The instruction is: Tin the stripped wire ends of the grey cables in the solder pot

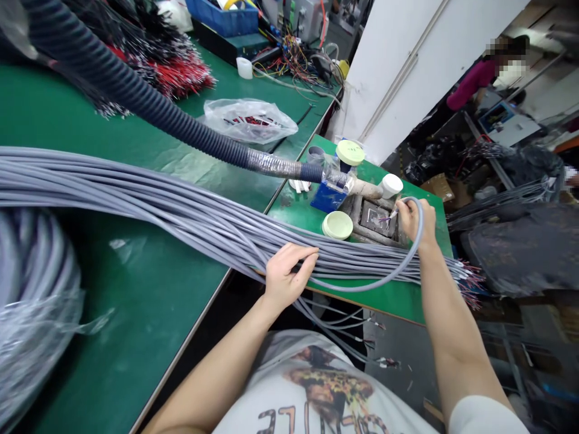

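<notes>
Many grey cables (pixel 181 217) | left hand (pixel 287 277) atop | right hand (pixel 414 223) holding cable end (pixel 389 214)

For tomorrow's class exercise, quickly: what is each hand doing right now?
Left hand: open, resting on the grey cable bundle.
Right hand: closed, holding one grey cable.

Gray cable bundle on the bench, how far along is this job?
Looks done: the gray cables show stripped, coloured wire ends at the bundle's right end. In hand: the right hand holds one cable's end at a metal tray, while the left hand rests on the bundle. Left: the rest of the bundle, though I can't tell how many ends remain.
</notes>
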A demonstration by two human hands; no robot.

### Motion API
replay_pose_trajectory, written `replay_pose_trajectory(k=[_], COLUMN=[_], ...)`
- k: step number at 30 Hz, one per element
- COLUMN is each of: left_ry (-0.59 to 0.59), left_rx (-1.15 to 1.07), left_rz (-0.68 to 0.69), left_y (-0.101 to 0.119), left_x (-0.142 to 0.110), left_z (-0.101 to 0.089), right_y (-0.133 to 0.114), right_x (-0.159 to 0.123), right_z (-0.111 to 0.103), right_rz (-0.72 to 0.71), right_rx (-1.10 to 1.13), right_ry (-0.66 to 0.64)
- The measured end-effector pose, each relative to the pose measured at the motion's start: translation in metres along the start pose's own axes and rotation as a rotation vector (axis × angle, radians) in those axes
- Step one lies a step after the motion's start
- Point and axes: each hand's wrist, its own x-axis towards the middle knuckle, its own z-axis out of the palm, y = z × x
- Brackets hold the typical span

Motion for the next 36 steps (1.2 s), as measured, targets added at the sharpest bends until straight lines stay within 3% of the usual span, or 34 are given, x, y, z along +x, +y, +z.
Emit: replay_pose_trajectory(k=[11,20,23,26,29,31,34,36], left_ry=[-0.013,-0.026,-0.026,-0.016,-0.052,-0.181,-0.460,-0.571], left_rx=[0.027,0.009,0.004,-0.015,-0.168,-0.360,-0.691,-0.876], left_rz=[-0.007,-0.001,-0.002,-0.031,-0.179,-0.377,-0.713,-0.858], left_y=[0.001,-0.001,-0.003,-0.001,0.011,0.024,0.044,0.054], left_x=[0.002,0.002,0.002,0.003,0.003,0.001,-0.008,-0.015], left_z=[-0.001,0.000,-0.001,-0.001,0.004,0.013,0.036,0.052], right_y=[0.004,-0.007,-0.010,-0.019,-0.036,-0.045,-0.051,-0.052], right_x=[0.009,0.014,0.010,-0.013,-0.054,-0.085,-0.127,-0.150], right_z=[0.022,0.030,0.015,-0.023,-0.066,-0.085,-0.093,-0.089], right_rz=[-0.025,-0.020,-0.024,-0.058,-0.117,-0.243,-0.477,-0.542], right_rx=[-0.088,-0.096,-0.024,0.167,0.424,0.551,0.612,0.611], right_ry=[-0.066,-0.134,-0.088,0.066,0.208,0.257,0.254,0.221])
